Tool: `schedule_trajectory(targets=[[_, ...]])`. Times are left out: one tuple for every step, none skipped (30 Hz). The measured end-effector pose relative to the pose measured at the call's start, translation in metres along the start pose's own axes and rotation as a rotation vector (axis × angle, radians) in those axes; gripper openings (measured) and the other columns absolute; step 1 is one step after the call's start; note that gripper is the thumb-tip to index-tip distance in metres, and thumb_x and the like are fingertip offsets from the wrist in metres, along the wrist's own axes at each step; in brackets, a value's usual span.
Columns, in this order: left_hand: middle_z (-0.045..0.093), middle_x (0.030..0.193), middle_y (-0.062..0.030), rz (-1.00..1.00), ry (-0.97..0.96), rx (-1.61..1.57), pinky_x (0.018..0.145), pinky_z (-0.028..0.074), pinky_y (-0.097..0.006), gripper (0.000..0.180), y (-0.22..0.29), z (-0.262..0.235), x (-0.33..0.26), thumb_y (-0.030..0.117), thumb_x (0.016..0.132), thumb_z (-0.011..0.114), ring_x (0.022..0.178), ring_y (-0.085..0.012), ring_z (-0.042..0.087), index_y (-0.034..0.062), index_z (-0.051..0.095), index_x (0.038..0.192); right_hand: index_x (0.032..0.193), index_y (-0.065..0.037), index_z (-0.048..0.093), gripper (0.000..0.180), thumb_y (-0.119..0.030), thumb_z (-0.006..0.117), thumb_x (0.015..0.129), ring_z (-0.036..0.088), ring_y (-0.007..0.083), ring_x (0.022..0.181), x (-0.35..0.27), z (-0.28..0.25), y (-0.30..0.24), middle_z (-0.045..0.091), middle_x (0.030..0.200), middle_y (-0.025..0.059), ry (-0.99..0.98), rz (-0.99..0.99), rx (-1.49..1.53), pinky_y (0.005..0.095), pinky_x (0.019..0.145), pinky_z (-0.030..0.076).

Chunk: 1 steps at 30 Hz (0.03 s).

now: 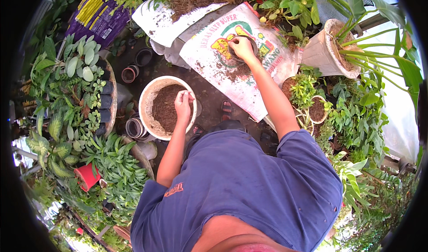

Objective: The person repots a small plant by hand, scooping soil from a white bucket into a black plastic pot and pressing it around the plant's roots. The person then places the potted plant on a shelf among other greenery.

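My left hand [183,105] hangs over the right side of a large white bucket [145,105] that holds dark brown soil [166,107]. Its fingers are drawn together, and what they hold, if anything, is too small to make out. Farther off to the right, my right hand [242,47] grips the rim of a small dark plant pot [255,44]. The pot rests on a white printed sack [203,55] spread flat. Loose soil [236,72] is scattered on the sack below the pot. The pot's inside is partly hidden by the hand.
Empty-looking small pots [129,74] stand left of the bucket, with stacked pots [134,128] nearer. Dense foliage plants [118,163] line the left. A big white planter [325,51] leans at the right. A root clump [203,1] lies on a white sheet [160,22] at the far side.
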<state>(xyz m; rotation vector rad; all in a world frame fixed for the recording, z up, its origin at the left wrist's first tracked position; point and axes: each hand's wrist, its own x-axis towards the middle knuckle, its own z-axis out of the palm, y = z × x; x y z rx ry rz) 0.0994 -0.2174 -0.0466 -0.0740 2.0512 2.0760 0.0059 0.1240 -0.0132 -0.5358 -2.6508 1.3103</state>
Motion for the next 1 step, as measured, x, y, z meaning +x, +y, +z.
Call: schedule_trajectory(targets=[[0.061, 0.075, -0.0016, -0.007, 0.014, 0.009, 0.065, 0.047, -0.024, 0.019, -0.0071, -0.0122, -0.0001, 0.02, 0.099, 0.049, 0.068, -0.0086, 0.056, 0.0041, 0.059, 0.096, 0.096, -0.003, 0.07, 0.028, -0.025, 0.067, 0.08, 0.067, 0.028, 0.086, -0.0018, 0.0034, -0.0089, 0.069, 0.091, 0.0177, 0.003, -0.011, -0.001, 0.0384, 0.076, 0.049]])
